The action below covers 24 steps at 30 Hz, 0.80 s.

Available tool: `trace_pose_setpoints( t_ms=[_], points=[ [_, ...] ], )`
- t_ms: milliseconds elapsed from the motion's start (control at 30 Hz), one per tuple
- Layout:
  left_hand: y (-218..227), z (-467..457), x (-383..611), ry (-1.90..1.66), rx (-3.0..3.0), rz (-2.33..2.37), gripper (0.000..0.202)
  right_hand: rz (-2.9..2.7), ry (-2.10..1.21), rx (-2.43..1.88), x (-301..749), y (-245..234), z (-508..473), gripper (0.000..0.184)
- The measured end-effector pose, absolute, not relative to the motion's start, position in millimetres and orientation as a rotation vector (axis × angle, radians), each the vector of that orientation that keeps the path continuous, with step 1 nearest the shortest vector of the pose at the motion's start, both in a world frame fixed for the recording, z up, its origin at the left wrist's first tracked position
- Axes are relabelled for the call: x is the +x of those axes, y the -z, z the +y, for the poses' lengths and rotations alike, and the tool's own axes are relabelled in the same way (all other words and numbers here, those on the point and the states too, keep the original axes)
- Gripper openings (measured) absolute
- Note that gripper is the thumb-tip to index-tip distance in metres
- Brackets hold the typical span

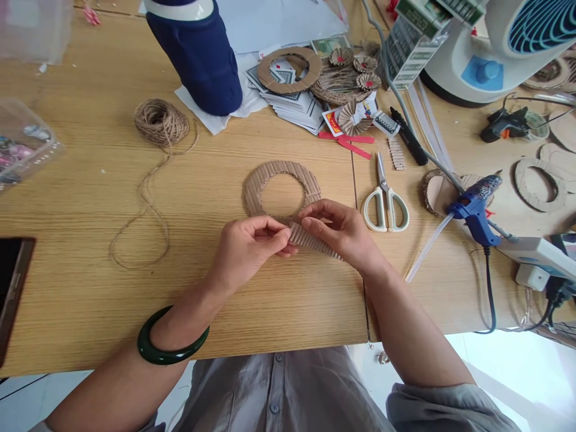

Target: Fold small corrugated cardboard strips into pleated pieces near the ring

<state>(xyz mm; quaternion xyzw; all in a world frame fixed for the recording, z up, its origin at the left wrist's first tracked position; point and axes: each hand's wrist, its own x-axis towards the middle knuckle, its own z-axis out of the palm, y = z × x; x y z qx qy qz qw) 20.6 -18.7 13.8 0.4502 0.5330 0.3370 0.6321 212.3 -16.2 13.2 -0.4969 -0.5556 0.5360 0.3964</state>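
Brown, ridged cardboard strip (315, 242) sits between both hands, near the middle of the wooden surface (90, 240). Its long side runs left to right, and the right end dips a little nearer to the person. The left hand (249, 246) is curled up, and its thumb and fingers pinch the left end of the strip. The right hand (342, 231) lies over the right part, with its fingers bent on top and its thumb hidden under, so it pinches too. Both hands are just as close to the strip, one at each end. A cardboard ring (258, 186) lies flat just past the hands, on the far side. I cannot tell if the strip touches it. White scissors (386, 207) lie just right of the right hand, and a blue glue gun (474, 207) is farther right. A ball of string (161, 122) sits far off to the left.
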Motion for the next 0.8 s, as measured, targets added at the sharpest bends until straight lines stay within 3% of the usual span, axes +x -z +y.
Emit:
trace_pose_setpoints(
  t_ms=[133, 200, 800],
  points=[
    [-12.2, -18.5, 21.9, -0.939, 0.984, 1.294, 0.009, -1.694, -0.707, -1.231, 207.9, -13.7, -22.3, 0.006],
    [-9.4, -18.9, 21.9, -0.986, 1.0, 1.327, 0.01, -1.826, -0.579, -1.195, 204.1, -12.2, -25.7, 0.004],
    [-15.1, -30.3, 28.2, -0.988, 1.512, 1.503, 0.012, -1.759, -0.505, -1.336, 181.2, -1.4, -36.5, 0.01]
  ],
)
